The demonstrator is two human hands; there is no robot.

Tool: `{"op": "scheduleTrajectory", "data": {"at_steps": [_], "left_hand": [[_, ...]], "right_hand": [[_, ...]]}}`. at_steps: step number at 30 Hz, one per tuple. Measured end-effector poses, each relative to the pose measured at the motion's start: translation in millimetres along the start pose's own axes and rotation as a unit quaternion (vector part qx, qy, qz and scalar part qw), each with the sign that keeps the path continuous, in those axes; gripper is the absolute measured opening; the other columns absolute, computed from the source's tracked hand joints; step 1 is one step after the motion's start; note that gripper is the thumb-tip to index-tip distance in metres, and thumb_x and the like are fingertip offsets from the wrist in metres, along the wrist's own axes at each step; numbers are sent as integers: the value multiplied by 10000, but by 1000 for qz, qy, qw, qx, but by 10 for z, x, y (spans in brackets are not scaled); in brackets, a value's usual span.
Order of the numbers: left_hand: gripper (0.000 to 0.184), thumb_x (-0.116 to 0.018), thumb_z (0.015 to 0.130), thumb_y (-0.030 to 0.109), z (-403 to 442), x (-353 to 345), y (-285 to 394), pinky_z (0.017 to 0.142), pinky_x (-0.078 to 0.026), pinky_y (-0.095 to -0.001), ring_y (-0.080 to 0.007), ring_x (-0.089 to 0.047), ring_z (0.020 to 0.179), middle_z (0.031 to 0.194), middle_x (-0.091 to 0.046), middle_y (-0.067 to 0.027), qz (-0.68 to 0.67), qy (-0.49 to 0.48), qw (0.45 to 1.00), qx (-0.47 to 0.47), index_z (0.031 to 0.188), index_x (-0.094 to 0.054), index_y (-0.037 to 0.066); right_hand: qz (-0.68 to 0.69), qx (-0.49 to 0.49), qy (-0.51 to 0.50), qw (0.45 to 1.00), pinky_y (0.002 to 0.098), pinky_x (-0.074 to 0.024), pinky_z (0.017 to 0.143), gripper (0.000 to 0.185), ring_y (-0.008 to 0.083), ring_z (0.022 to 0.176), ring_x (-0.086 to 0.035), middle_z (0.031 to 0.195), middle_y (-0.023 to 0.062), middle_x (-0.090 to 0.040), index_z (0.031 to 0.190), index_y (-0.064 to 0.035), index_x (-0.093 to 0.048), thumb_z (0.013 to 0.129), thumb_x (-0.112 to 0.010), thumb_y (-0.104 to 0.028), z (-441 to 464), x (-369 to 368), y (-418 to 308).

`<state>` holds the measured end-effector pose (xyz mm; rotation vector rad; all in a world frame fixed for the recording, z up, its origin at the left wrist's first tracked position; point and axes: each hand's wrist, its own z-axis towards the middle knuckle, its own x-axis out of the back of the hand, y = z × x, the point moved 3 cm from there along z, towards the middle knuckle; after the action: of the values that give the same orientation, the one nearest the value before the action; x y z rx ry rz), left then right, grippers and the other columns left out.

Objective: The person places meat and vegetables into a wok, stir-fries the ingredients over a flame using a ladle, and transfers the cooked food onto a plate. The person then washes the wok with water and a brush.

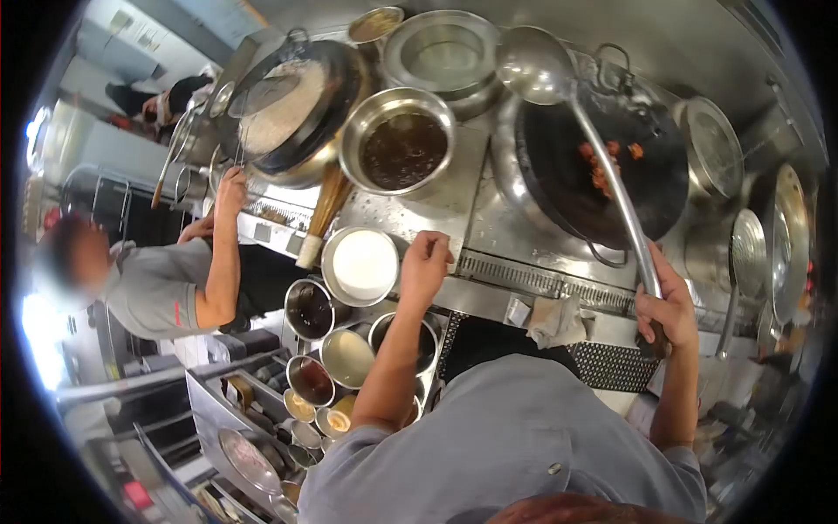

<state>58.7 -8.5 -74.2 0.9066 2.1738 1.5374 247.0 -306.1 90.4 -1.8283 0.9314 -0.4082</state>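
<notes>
The cook's right hand [669,306] has its fingers clamped on the long ladle [614,186], which lies across the wok [559,166], scoop over its far-left side; reddish food pieces [600,181] sit inside. I'd judge this a pause in wok cooking; stirring would call for lowering the scoop, clear of the neighbouring pot [397,54]. The left hand [426,265], fingers curled together, shows nothing held. Nearby, a co-worker [161,288] tends another wok [301,157].

Bright overall; white glare at left edge; glints on ladle [534,68]; strong fisheye bending, black corners.
</notes>
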Motion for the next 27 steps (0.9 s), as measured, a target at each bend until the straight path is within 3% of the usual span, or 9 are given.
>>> {"op": "scheduleTrajectory", "data": {"at_steps": [3, 5, 6, 10, 17, 19, 23, 25, 27], "left_hand": [[145, -544, 941, 138, -9, 114, 29, 507, -375, -215, -75, -465, 549, 715, -586, -40, -29, -7, 999, 20, 1006, -557, 9], [141, -542, 941, 132, -8, 208, -28, 504, -369, -215, -75, -459, 545, 714, -582, -40, -36, -10, 999, 21, 1009, -553, 10], [151, -549, 943, 150, -6, 269, -79, 510, -377, -219, -73, -468, 558, 714, -588, -35, -35, 0, 999, 25, 1018, -559, 18], [155, -555, 945, 156, -23, 496, -239, 519, -385, -223, -73, -482, 586, 719, -591, -30, -50, 19, 998, 36, 1032, -564, 29], [143, -550, 948, 154, 7, 784, -344, 521, -383, -217, -71, -486, 610, 724, -582, -26, -103, 44, 992, 56, 1019, -571, 32], [151, -551, 949, 160, 30, 829, -316, 517, -380, -213, -70, -479, 594, 723, -581, -28, -79, 47, 995, 42, 1018, -570, 27], [156, -552, 948, 162, 107, 834, -296, 510, -374, -212, -69, -470, 575, 719, -579, -27, -85, 44, 995, 43, 1017, -569, 23], [156, -550, 946, 159, 131, 813, -265, 503, -365, -209, -65, -463, 561, 716, -577, -25, -93, 50, 994, 36, 1016, -568, 21], [155, -548, 946, 157, 133, 800, -208, 501, -362, -209, -63, -461, 563, 716, -576, -24, -85, 40, 995, 39, 1015, -568, 20]], "right_hand": [[-143, 29, -67, 987, 238, -400, 396, 766, 83, 429, -473, 657, 38, -559, 1469, -73, -322, 737, -509, 55, 286, -438, -260], [-387, 76, -85, 915, 292, -461, 497, 745, 115, 496, -544, 671, 85, -578, 1465, -114, -340, 758, -524, 36, 533, -647, -381], [-462, 87, -95, 877, 354, -485, 585, 724, 208, 535, -597, 678, 151, -586, 1453, -141, -356, 768, -547, -6, 639, -788, -502], [-582, 151, -141, 787, 418, -479, 642, 692, 368, 615, -594, 739, 217, -621, 1428, -117, -383, 761, -560, -56, 1037, -1185, -654], [-680, 244, -173, 670, 449, -466, 654, 723, 371, 687, -593, 774, 205, -600, 1436, -146, -368, 753, -577, -34, 1372, -1355, -791], [-744, 285, -185, 575, 450, -468, 641, 714, 364, 684, -585, 793, 179, -594, 1424, -135, -380, 748, -583, -30, 1470, -1384, -852], [-798, 282, -209, 490, 411, -478, 610, 666, 316, 659, -590, 713, 128, -536, 1392, -127, -445, 747, -575, -22, 1626, -1616, -1020], [-807, 215, -203, 512, 417, -485, 646, 627, 318, 705, -593, 798, 120, -591, 1374, -195, -480, 782, -510, 8, 1681, -1749, -1098], [-833, 275, -219, 428, 420, -493, 641, 608, 309, 714, -607, 799, 110, -595, 1360, -235, -501, 797, -511, -5, 1832, -1779, -1068]]}}
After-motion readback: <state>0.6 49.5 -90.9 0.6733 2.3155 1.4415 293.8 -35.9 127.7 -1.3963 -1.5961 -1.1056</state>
